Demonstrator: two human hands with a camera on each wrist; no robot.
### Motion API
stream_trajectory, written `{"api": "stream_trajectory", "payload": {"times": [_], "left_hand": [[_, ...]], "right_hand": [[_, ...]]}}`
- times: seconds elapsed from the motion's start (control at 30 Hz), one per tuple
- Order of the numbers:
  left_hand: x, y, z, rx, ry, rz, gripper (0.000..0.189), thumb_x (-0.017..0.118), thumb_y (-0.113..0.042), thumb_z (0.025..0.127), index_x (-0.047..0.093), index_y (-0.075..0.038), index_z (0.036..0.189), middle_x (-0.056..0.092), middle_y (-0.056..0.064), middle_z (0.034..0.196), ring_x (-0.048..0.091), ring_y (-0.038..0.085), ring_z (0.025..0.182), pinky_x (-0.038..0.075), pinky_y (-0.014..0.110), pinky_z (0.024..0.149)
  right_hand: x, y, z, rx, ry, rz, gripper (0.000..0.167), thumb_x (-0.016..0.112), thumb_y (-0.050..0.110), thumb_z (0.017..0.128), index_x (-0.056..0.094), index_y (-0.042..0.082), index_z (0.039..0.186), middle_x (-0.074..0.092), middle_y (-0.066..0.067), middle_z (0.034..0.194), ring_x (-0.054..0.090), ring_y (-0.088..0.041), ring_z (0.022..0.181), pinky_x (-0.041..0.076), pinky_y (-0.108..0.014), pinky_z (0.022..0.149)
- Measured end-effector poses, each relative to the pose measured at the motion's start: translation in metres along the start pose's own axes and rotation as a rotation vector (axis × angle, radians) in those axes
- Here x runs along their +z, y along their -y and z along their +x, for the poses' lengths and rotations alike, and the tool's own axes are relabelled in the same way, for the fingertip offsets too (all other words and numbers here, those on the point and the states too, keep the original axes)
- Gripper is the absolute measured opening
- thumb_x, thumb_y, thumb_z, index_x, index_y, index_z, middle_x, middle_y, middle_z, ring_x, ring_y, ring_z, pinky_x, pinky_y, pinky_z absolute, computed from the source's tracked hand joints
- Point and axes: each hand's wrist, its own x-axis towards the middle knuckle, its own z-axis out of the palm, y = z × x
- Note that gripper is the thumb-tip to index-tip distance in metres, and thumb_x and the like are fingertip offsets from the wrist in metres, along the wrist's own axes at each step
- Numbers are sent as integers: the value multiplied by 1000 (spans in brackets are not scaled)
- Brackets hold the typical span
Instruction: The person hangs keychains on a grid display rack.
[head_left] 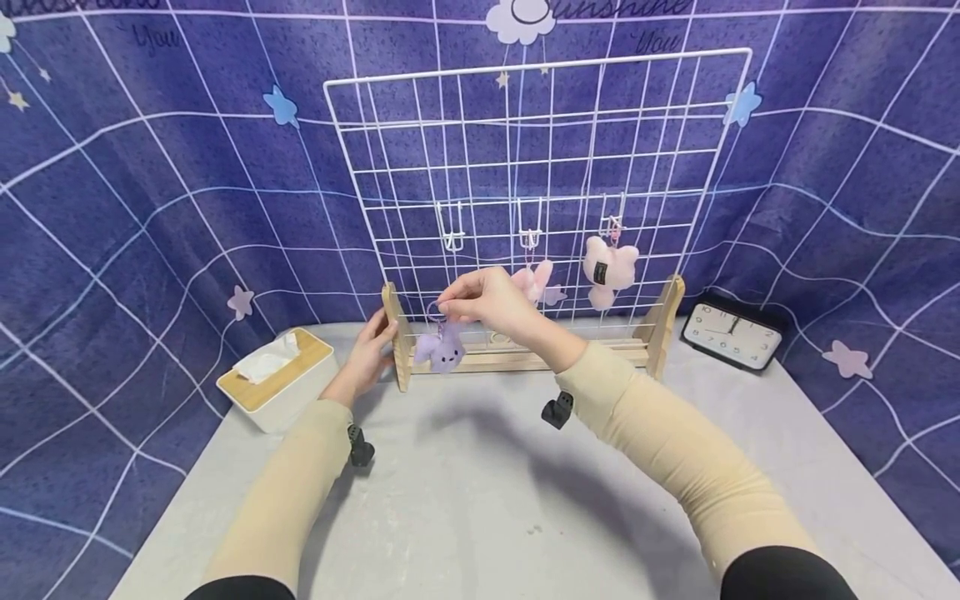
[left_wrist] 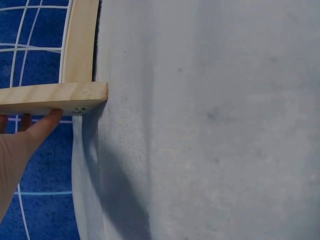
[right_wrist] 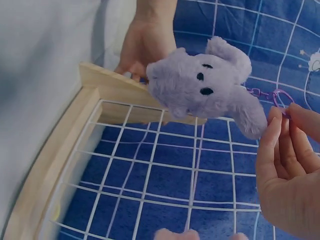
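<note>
My right hand pinches the purple ring of a lavender plush keychain. The plush toy, long-eared with dark eyes and nose, hangs from a short chain in front of the white wire grid rack, near its lower left corner. At the rack's left end, my left hand rests its fingertips on the outer face of the wooden side support. Above the plush is a bare white hook. Pink bunny plush hangs from the middle hook, partly hidden by my right hand.
A pink plush with a black label hangs from the right hook. On the left stands a tissue box with a wooden lid; a black-framed clock leans at the right. Blue patterned cloth surrounds the grey tabletop.
</note>
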Motion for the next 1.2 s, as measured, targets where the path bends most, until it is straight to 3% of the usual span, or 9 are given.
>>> {"api": "stream_trajectory", "payload": {"times": [0.17,0.57,0.93,1.07,1.2], "left_hand": [[0,0,0,-4,0,-3,61,41,-19,112,11,-13,165,8,16,169,12,40,152,11,77,112],[-1,3,1,-2,4,7,60,41,-18,112,13,-13,165,11,16,169,15,43,151,14,77,112],[-1,0,0,-12,-7,6,61,44,-19,111,15,-14,165,10,14,169,13,40,152,15,75,113],[-1,-1,0,-17,-2,-5,61,42,-18,111,14,-14,165,9,14,169,14,40,151,15,75,112],[-1,-1,0,-17,0,-11,60,41,-18,112,13,-15,165,9,14,169,14,40,151,14,76,112]], "right_hand": [[-3,5,5,-1,-38,36,10,76,1,91,76,-6,99,75,-19,92,71,-17,74,62,-33,76],[-10,12,14,-45,-91,36,11,76,3,92,76,-5,100,76,-13,90,70,-19,75,62,-34,75],[-16,22,26,-3,-183,63,12,76,3,92,76,-4,102,75,-17,93,72,-21,78,62,-32,76],[-17,23,28,-7,-207,51,12,76,2,91,76,-3,102,76,-14,92,72,-20,76,62,-32,75],[-19,24,30,-19,-224,54,11,76,2,91,76,-5,100,75,-19,95,71,-19,74,62,-32,74]]}}
